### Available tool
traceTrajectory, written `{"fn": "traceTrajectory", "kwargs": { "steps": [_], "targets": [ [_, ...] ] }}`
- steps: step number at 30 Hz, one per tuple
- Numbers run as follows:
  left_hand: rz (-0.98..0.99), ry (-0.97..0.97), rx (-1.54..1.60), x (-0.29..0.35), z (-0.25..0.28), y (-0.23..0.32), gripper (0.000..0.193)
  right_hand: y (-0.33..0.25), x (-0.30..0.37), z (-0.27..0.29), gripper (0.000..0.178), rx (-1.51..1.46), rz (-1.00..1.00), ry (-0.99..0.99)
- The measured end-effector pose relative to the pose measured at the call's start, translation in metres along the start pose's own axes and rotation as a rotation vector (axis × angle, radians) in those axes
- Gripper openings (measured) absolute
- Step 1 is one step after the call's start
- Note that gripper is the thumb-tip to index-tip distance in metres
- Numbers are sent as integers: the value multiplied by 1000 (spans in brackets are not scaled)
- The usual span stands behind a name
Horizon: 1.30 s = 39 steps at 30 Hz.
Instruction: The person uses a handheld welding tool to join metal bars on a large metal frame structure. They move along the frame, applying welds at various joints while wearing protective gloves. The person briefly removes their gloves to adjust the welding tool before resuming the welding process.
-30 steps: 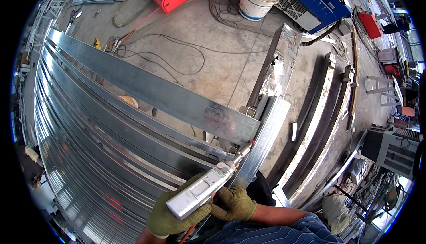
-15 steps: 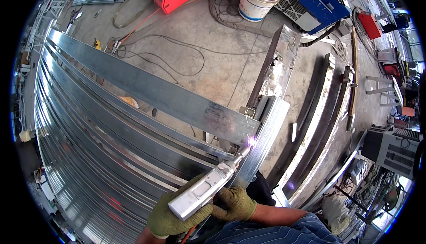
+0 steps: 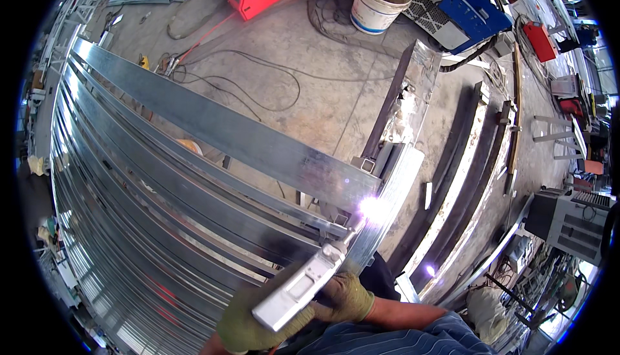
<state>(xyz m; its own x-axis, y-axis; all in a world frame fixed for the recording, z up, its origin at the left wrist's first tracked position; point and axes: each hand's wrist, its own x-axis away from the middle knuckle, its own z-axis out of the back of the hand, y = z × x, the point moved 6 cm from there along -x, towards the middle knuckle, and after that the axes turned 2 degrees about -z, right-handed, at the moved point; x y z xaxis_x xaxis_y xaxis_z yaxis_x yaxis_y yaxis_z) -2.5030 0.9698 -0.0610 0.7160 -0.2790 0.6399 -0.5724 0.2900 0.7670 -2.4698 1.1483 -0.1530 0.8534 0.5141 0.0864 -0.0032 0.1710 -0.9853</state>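
One boxy, smooth silver torch [image 3: 302,289] at 6 o'clock, left hand [image 3: 240,323] in a coarse olive glove closed around it; right hand [image 3: 349,295], same glove, curled alongside, can't tell if it's gripping. Nozzle aims at a white-violet flash [image 3: 371,209] at 4 o'clock, where a flat grey metal bar [image 3: 258,138] meets a shiny beam [image 3: 403,173]. Long metal profiles [image 3: 206,206] fan out at 8, grimy round bucket [image 3: 371,14] at 1.

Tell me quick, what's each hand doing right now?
Left hand: closed around the silver torch.
Right hand: curled beside the torch; whether it grips anything cannot be told.
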Motion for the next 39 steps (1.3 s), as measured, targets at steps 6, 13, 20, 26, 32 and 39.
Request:
{"fn": "traceTrajectory", "kwargs": {
  "steps": [6, 13, 20, 26, 32, 39],
  "targets": [
    [185, 86, 365, 27, -9, 3, 73, -2, -7, 4, 72, -38, -29, -57],
    [-147, 326, -217, 31, -1, 28, 67, -12, -17, -16, 73, -197, -57, -179],
    [-85, 342, -193, 20, -2, 18, 68, 2, -17, -24, 72, -128, -1, -179],
    [-55, 318, -194, 18, -3, 18, 68, 6, -16, -26, 72, -178, 70, -108],
    [-50, 322, -190, 19, -4, 22, 68, 3, -18, -24, 71, -168, 104, -116],
    [-99, 343, -226, 19, -8, 22, 66, 5, -15, -23, 65, -161, 83, -131]
  ]
}}
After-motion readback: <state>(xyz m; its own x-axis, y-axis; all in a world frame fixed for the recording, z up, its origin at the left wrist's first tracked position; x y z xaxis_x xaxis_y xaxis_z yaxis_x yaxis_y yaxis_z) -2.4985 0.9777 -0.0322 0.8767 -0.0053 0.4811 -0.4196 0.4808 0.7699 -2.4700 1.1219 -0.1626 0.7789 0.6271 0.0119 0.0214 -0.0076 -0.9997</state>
